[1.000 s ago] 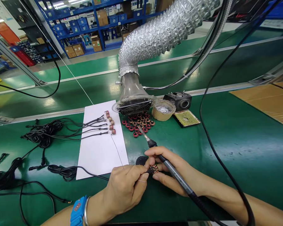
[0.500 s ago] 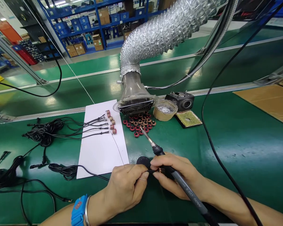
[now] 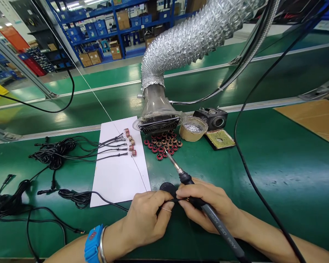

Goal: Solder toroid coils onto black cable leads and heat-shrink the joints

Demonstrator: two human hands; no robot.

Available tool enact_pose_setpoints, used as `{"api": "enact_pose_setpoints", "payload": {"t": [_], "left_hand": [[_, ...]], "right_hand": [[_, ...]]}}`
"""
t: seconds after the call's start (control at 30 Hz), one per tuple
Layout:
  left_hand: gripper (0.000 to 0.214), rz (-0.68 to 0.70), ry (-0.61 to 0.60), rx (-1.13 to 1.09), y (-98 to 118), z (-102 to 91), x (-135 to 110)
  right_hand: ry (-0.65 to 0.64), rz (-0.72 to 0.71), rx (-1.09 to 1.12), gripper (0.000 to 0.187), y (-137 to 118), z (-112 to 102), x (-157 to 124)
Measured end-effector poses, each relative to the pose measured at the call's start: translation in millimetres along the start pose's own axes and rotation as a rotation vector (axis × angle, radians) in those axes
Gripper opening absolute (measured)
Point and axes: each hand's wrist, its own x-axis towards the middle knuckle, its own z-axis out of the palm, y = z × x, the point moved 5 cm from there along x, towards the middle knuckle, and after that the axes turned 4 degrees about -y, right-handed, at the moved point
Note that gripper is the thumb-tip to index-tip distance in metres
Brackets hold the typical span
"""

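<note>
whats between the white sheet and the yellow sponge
In the head view, left to right: the pile of wound toroidal coils, with the soldering iron pointing at it, then the round tub. The fume hood overhangs the pile's far side.

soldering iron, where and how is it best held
Probably by the dark grey handle, coming from the near right: it slants back that way, clear of the bare metal tip, which points away toward the wound rings.
</note>
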Motion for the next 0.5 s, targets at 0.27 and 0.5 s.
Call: {"api": "enact_pose_setpoints", "payload": {"t": [0.27,0.5], "left_hand": [[0.011,0.116,0.013,0.115,0,1.0,-1],[0.016,0.134,0.037,0.253,9,4.8,-3]], "right_hand": [[-0.017,-0.016,-0.011,0.031,3,1,-2],[-0.031,-0.065,-0.138,0.032,5,3,-21]]}}
